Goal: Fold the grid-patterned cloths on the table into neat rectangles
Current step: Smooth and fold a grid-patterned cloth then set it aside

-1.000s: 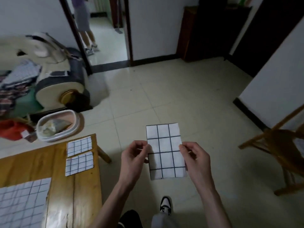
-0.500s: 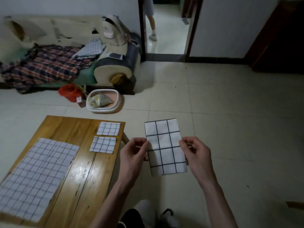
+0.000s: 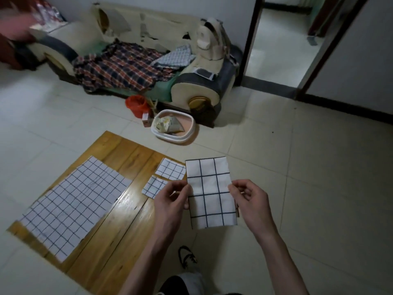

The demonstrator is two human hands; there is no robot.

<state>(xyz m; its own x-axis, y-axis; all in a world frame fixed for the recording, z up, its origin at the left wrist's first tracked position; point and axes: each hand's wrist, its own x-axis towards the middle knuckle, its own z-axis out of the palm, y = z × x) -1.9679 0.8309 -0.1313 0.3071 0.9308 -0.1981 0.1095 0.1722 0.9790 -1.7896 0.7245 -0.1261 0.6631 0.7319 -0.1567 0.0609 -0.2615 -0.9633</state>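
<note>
A folded white cloth with a dark grid (image 3: 211,192) hangs upright in the air, past the right edge of the wooden table (image 3: 119,209). My left hand (image 3: 170,201) pinches its left edge and my right hand (image 3: 251,201) pinches its right edge. On the table lie two small folded grid cloths, one at the far right corner (image 3: 171,169) and one just in front of it (image 3: 154,186), partly behind my left hand. A large grid cloth (image 3: 74,205) lies spread flat over the table's left half.
A worn sofa (image 3: 197,86) with a plaid blanket (image 3: 119,69) stands at the back. A white basin (image 3: 173,129) and a red bag (image 3: 136,104) sit on the tiled floor beyond the table. An open doorway (image 3: 282,39) is at the back right. My shoe (image 3: 187,257) shows below.
The view has swung left, so the table and sofa now sit nearer the middle. The held cloth now sits closer to the table's right edge. Both hands keep the same pinch.
</note>
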